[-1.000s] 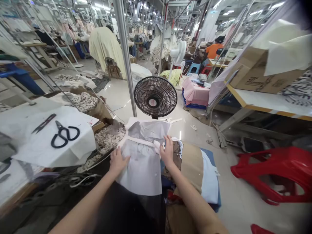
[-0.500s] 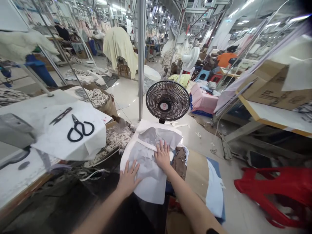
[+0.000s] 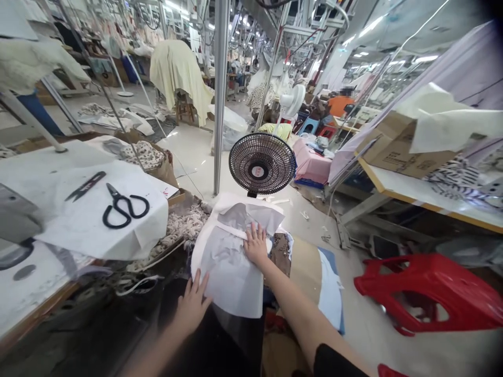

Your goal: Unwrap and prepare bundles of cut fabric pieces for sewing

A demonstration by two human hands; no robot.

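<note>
A pale grey-white piece of fabric [image 3: 236, 277] with a crumpled middle lies spread in front of me, over a white padded surface [image 3: 200, 238]. My right hand [image 3: 256, 245] rests flat on its upper right part, fingers spread. At its lower left edge is my left hand [image 3: 193, 303], fingers apart, the tips touching or just over the cloth. Neither hand grips anything. On the white cloth of the sewing table to the left lie black-handled scissors [image 3: 124, 207] and a pair of thread snips [image 3: 87, 186].
A black fan [image 3: 261, 163] stands just beyond the fabric. Folded cloth and brown card [image 3: 308, 267] are stacked at its right. A red plastic stool [image 3: 432, 293] lies on the floor farther right, below a table with a cardboard box [image 3: 404, 144]. A metal post [image 3: 220, 99] rises behind.
My left hand has slid left and down, off the fabric's middle to its edge. The right hand stays on the cloth. The view has turned slightly right.
</note>
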